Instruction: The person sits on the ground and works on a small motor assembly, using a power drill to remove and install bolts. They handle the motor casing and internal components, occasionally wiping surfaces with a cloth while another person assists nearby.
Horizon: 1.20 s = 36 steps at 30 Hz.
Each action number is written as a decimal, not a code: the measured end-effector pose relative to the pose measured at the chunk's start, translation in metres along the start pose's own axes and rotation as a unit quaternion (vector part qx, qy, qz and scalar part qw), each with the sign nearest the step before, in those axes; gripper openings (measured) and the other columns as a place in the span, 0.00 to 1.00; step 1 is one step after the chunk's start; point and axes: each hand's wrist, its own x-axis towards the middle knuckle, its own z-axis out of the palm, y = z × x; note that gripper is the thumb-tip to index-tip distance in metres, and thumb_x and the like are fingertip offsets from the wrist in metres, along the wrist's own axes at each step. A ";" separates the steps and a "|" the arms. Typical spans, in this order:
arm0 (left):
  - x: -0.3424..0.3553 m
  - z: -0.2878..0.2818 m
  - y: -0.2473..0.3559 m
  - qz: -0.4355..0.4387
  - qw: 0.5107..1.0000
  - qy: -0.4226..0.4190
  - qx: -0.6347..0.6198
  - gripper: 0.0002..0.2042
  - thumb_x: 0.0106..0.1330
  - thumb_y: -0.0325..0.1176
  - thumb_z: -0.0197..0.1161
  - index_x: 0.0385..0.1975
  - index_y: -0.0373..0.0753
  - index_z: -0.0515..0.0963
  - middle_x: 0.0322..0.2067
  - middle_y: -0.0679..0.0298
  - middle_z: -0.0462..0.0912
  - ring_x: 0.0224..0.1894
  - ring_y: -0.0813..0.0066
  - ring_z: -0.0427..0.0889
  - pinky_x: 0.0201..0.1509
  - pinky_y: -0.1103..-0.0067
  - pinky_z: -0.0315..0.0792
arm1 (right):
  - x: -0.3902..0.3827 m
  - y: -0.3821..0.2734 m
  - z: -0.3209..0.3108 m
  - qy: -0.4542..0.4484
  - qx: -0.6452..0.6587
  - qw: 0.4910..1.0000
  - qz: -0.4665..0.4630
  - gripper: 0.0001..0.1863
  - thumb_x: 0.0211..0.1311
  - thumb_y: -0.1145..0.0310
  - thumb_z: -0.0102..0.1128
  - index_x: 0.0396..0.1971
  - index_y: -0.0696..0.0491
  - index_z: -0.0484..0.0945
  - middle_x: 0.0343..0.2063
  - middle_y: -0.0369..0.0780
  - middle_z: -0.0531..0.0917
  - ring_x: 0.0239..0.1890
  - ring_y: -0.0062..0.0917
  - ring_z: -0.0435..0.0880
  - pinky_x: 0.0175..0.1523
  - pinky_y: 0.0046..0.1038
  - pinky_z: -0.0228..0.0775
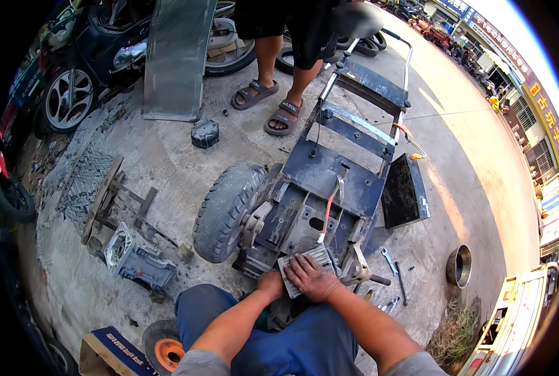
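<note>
A silvery finned metal box (324, 254) sits at the near end of a black wheeled frame (355, 153), close to my knees. My right hand (311, 277) lies on top of it, with fingers stretched out and slightly spread. Against the box's left side is my left hand (271, 286); its fingers are hidden by the box and the wrist. An orange-sleeved cable (328, 212) runs from the box up to the frame's deck. On the frame's left is a thick knobbly tyre (228, 213), while its right side shows a bare axle end (380, 280).
A person in sandals (284, 118) stands beyond the frame. Left lies a grey metal housing (143, 266); right are a black battery-like box (405, 191), a wrench (389, 261) and a metal ring (459, 266). An orange-rimmed wheel (168, 352) and a cardboard box (118, 352) sit lower left.
</note>
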 end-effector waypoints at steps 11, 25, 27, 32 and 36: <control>0.035 0.015 -0.029 0.181 0.963 -0.098 -0.175 0.16 0.59 0.40 0.63 0.43 0.39 0.84 0.44 0.49 0.86 0.48 0.47 0.84 0.50 0.63 0.78 | -0.002 -0.002 0.001 0.015 -0.008 1.000 -0.004 0.36 0.58 0.58 0.54 0.66 0.59 0.66 0.64 0.53 0.72 0.67 0.46 0.71 0.73 0.47 0.57; 0.016 0.014 -0.016 0.039 0.994 -0.005 -0.100 0.16 0.60 0.43 0.64 0.40 0.39 0.85 0.42 0.47 0.86 0.46 0.47 0.85 0.47 0.59 0.79 | -0.005 0.006 0.004 0.017 0.018 1.000 0.007 0.34 0.59 0.62 0.52 0.66 0.59 0.64 0.65 0.53 0.71 0.68 0.47 0.69 0.75 0.46 0.55; 0.008 0.003 -0.033 0.032 0.993 -0.038 -0.111 0.17 0.59 0.44 0.65 0.40 0.39 0.85 0.42 0.46 0.86 0.45 0.47 0.85 0.47 0.60 0.79 | 0.007 0.003 -0.001 0.010 0.035 0.999 -0.011 0.35 0.58 0.62 0.53 0.67 0.59 0.64 0.65 0.53 0.71 0.69 0.47 0.69 0.75 0.46 0.55; -0.028 -0.090 0.012 -0.018 0.989 -0.045 -0.142 0.19 0.54 0.40 0.67 0.43 0.35 0.82 0.41 0.45 0.85 0.46 0.46 0.85 0.49 0.60 0.78 | 0.006 -0.003 -0.012 0.016 0.065 0.998 0.023 0.33 0.58 0.60 0.55 0.63 0.59 0.69 0.63 0.54 0.73 0.67 0.48 0.70 0.73 0.48 0.56; -0.079 -0.142 0.024 0.001 0.952 0.209 -0.224 0.17 0.63 0.35 0.64 0.49 0.35 0.79 0.45 0.47 0.82 0.50 0.47 0.81 0.56 0.62 0.75 | 0.003 -0.005 -0.009 0.012 0.054 0.998 0.029 0.30 0.59 0.65 0.51 0.62 0.61 0.69 0.61 0.56 0.73 0.67 0.50 0.69 0.73 0.51 0.55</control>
